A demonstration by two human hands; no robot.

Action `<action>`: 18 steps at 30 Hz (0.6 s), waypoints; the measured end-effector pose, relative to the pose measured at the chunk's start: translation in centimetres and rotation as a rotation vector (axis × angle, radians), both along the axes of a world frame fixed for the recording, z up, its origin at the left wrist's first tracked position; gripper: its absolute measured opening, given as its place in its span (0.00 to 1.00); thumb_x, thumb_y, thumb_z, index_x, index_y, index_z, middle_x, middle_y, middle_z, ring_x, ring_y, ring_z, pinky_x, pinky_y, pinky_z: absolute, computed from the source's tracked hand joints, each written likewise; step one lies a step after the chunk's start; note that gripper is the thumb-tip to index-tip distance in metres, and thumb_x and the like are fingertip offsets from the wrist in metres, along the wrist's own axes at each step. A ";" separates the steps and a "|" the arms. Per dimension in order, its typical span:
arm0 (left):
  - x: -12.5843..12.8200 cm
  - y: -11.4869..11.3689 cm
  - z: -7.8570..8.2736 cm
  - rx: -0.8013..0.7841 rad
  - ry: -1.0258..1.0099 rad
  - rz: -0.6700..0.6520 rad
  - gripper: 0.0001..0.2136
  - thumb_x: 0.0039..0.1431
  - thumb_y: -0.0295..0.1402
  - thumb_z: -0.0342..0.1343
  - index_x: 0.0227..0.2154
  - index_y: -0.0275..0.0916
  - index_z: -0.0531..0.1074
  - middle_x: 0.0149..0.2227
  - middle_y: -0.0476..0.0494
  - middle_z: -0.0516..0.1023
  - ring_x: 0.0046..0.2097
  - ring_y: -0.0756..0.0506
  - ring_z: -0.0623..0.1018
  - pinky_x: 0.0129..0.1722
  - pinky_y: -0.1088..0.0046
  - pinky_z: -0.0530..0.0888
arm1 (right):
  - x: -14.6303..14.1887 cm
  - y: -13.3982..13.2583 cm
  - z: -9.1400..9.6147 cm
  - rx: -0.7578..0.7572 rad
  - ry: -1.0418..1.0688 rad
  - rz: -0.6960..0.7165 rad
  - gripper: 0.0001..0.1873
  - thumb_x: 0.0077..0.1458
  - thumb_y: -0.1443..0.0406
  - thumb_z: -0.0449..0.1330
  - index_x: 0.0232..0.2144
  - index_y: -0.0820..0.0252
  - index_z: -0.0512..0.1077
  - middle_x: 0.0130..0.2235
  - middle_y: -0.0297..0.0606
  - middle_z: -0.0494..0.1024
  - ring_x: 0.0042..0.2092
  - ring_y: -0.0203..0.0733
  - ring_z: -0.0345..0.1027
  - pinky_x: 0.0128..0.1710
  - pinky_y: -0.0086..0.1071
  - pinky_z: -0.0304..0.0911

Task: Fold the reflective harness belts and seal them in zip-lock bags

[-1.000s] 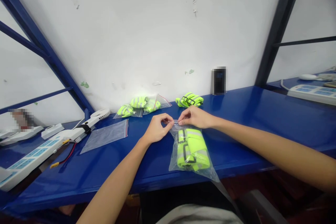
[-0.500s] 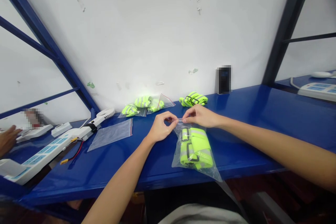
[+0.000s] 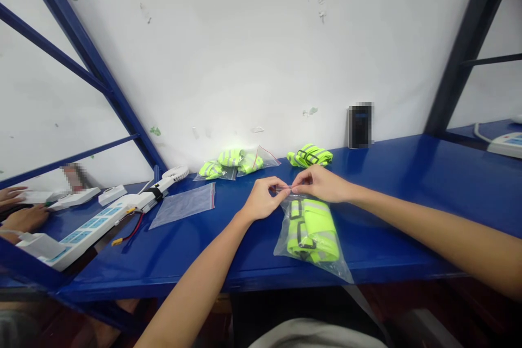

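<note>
A clear zip bag [image 3: 282,242] lies near the front edge of the blue table, its top end raised between my hands. Inside it is a folded neon-yellow reflective strap bundle [image 3: 320,223] with grey stripes and black buckles. My left hand [image 3: 263,198] pinches the bag's top edge from the left. Close beside it, thumb and fingers of my right hand [image 3: 320,182] pinch the same edge. Behind my right hand rests a loose neon-yellow strap bundle [image 3: 310,156], outside any bag.
Several bagged neon bundles [image 3: 230,157] lie by the wall. An unfilled zip bag [image 3: 183,206] lies left of my hands. Further left are a power strip [image 3: 87,231], a small fan [image 3: 176,174] and a red-black cable [image 3: 134,228]. Another person's hands [image 3: 26,217] show at far left.
The view has shifted slightly left. My hands have come closer together along the bag's top edge. At far left, more of the other person's hands shows.
</note>
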State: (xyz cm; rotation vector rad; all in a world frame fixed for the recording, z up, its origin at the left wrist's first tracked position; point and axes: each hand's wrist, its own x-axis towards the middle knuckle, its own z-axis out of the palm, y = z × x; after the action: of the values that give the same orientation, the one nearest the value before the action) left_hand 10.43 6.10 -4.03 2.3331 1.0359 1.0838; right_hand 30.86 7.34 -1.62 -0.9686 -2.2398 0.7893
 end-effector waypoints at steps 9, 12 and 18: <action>-0.1 0.1 0.0 -0.019 0.006 -0.017 0.09 0.57 0.35 0.56 0.31 0.34 0.76 0.32 0.44 0.78 0.33 0.49 0.75 0.35 0.75 0.70 | 0.1 0.0 0.0 0.018 -0.035 0.026 0.16 0.51 0.57 0.59 0.32 0.62 0.81 0.29 0.38 0.80 0.30 0.39 0.66 0.29 0.30 0.58; -0.2 0.0 0.1 -0.016 0.010 -0.030 0.09 0.58 0.35 0.55 0.32 0.34 0.76 0.32 0.44 0.78 0.33 0.49 0.75 0.35 0.75 0.70 | 0.1 0.0 0.0 0.008 -0.036 0.029 0.16 0.51 0.57 0.59 0.33 0.62 0.81 0.29 0.38 0.80 0.30 0.40 0.66 0.30 0.31 0.58; -0.2 -0.1 0.2 0.004 0.025 -0.041 0.10 0.59 0.36 0.54 0.32 0.35 0.75 0.32 0.45 0.78 0.33 0.49 0.74 0.35 0.74 0.69 | 0.1 -0.1 0.2 0.017 -0.037 0.024 0.16 0.51 0.57 0.59 0.32 0.63 0.80 0.27 0.37 0.78 0.29 0.39 0.64 0.28 0.30 0.56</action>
State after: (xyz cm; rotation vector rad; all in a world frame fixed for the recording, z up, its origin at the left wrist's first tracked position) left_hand 10.24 6.03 -3.88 2.3662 0.9919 1.0444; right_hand 30.92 7.22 -1.44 -0.9577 -2.2895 0.7679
